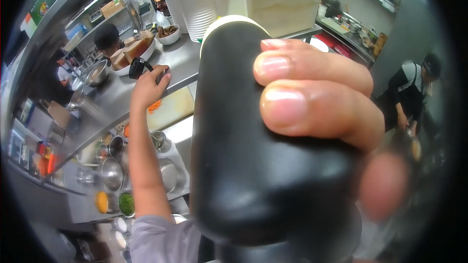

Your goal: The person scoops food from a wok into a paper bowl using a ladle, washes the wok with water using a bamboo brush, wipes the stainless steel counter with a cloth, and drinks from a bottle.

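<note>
Though unclear, object [229,131] in right hand [336,107].

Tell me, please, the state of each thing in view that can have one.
Right hand: closed on black object
Black object: held
Left hand: at steel shelf; grip unclear
Small black item: by left hand; unclear whether held
White bin: lid on
White tubs: stacked
Orange pieces: cut small
Green-filled container: uncovered
</note>
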Motion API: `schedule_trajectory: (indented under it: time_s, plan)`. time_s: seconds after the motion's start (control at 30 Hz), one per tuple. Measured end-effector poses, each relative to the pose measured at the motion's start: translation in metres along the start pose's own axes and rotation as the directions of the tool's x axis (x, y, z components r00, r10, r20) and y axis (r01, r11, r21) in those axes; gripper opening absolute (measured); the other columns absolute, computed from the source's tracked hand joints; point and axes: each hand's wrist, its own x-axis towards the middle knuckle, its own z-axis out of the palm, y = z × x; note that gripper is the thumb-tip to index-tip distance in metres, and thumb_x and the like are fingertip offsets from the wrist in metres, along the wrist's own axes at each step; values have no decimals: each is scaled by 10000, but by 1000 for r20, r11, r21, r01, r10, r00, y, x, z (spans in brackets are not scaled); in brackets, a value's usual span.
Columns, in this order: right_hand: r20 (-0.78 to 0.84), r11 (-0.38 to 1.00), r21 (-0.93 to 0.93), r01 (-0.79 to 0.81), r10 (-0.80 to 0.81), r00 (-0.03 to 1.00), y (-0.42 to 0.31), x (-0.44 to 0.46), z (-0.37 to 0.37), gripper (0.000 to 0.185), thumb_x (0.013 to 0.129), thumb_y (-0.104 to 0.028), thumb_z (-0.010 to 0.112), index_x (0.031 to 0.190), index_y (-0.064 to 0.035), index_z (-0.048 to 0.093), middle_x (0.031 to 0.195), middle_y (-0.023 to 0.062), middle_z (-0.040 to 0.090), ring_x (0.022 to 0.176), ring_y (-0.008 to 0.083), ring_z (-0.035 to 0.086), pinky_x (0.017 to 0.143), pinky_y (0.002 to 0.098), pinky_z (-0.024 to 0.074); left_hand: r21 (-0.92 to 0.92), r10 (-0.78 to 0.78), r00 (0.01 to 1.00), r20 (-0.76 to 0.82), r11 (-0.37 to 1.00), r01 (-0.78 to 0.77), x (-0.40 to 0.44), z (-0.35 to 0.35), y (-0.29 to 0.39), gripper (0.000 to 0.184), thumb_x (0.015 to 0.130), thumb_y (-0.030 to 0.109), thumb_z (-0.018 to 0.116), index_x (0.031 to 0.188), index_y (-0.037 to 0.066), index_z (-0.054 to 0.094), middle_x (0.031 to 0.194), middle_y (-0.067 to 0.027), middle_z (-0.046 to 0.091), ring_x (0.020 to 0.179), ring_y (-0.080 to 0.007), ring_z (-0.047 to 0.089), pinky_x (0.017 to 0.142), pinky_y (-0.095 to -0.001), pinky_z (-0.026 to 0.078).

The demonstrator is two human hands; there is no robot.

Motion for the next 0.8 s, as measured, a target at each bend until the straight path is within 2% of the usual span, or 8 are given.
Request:
schedule_trajectory:
  time_s: [0.3,0.4,0.47,0.8]
  plan:
    - [-2,1000,-8,30,-30,1000,-2,10,-3,403,974,-301,577,1278,-61,467,975,184,636,851,330,648,789,494,607,2,-10,1000,8,1000,10,-1,-3,5,380,935,332,629,1188,53,683,1105,-166,697,940,-376,669,871,-431,509]
    - [-4,999,-10,37,-37,999,-4,12,-3,402,972,-299,579,1276,-61,468,975,184,636,851,329,648,789,493,607,8,41,999,-28,999,-41,0,-2,2,381,937,334,625,1186,52,682,1090,-165,694,920,-372,666,856,-433,508]
    - [-4,999,-13,43,-43,999,-5,14,-3,402,971,-298,580,1276,-61,469,975,183,636,851,329,648,788,492,606,-9,-11,1000,6,1000,11,-1,-5,7,377,937,331,623,1181,51,681,1057,-161,694,890,-365,660,835,-440,505]
    - [0,998,-17,56,-56,998,-12,19,-3,400,964,-291,586,1271,-61,474,974,181,638,850,326,649,786,488,606,-1,27,1000,2,1000,-27,0,-6,6,374,932,319,624,1182,46,677,1010,-154,697,867,-345,650,811,-434,499]
